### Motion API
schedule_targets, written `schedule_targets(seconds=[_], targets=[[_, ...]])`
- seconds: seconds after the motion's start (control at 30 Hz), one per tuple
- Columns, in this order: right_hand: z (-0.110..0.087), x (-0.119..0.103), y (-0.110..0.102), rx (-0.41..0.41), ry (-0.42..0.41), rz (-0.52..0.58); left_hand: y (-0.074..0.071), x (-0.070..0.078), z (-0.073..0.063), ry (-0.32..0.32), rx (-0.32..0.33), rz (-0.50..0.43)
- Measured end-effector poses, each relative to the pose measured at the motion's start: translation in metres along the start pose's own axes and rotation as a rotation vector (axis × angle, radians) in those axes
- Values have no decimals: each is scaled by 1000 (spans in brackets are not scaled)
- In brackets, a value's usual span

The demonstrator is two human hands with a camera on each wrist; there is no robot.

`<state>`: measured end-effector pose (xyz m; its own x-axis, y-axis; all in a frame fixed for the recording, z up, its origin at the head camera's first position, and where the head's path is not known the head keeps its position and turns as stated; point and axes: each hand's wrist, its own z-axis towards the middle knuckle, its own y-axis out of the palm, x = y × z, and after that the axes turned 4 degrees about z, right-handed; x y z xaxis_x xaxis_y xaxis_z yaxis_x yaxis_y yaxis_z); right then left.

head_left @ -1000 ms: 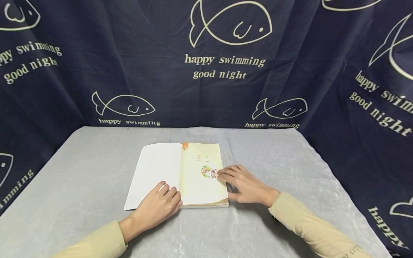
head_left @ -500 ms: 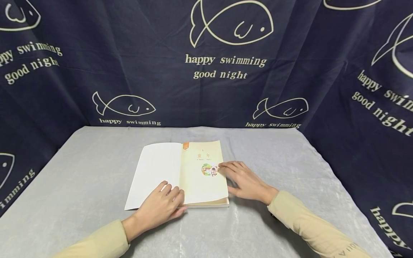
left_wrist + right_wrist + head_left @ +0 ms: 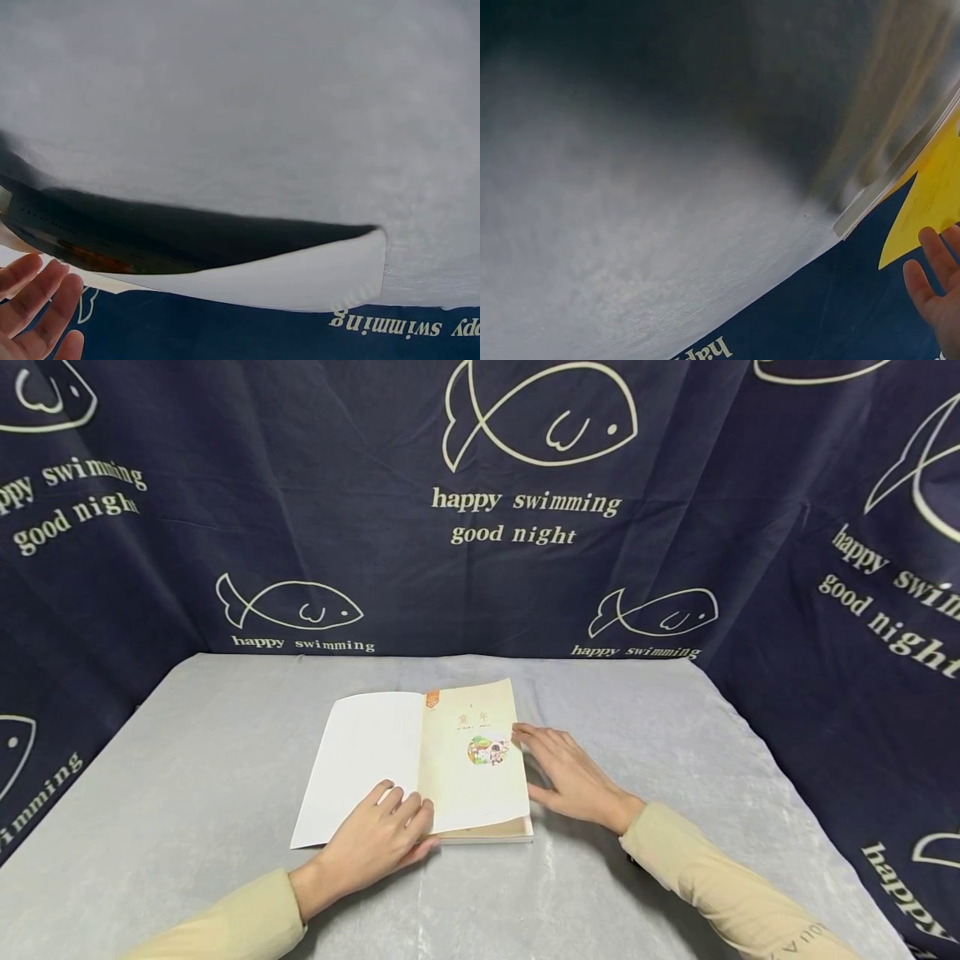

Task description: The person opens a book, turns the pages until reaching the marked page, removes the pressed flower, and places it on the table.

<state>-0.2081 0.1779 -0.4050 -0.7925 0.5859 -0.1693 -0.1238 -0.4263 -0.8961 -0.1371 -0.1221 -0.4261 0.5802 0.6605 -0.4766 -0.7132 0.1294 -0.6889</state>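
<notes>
An open paperback book (image 3: pixel 367 735) lies on the table, its white left side flat. The cream title page (image 3: pixel 465 793), with a round coloured picture, rises off the page block (image 3: pixel 487 837) along its right edge. My right hand (image 3: pixel 573 781) is at that edge, fingers extended, fingertips touching the page and thumb lower down. The right wrist view shows the lifted yellow-looking page (image 3: pixel 922 210) beside the fingers (image 3: pixel 934 255). My left hand (image 3: pixel 371 839) rests over the book's lower middle, near the spine, fingers loosely bent. In the left wrist view the cover's dark underside (image 3: pixel 135 232) shows.
A grey cloth-covered table (image 3: pixel 202 777) surrounds the book. Dark blue curtains (image 3: pixel 405 543) with white fish outlines and lettering enclose the back and sides. Light beige sleeves (image 3: pixel 697 860) cover both forearms.
The title page's right edge has risen further from the block. My right fingertips have moved up and back to the page edge. My left hand has slid slightly right.
</notes>
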Motion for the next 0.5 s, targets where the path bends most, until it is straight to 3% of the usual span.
schedule_targets(seconds=[0.3,0.5], targets=[[0,1,0,9,59,29,0,1,2,7,-9,12],[-1,2,0,-8,87,35,-1,1,3,16,25,3]])
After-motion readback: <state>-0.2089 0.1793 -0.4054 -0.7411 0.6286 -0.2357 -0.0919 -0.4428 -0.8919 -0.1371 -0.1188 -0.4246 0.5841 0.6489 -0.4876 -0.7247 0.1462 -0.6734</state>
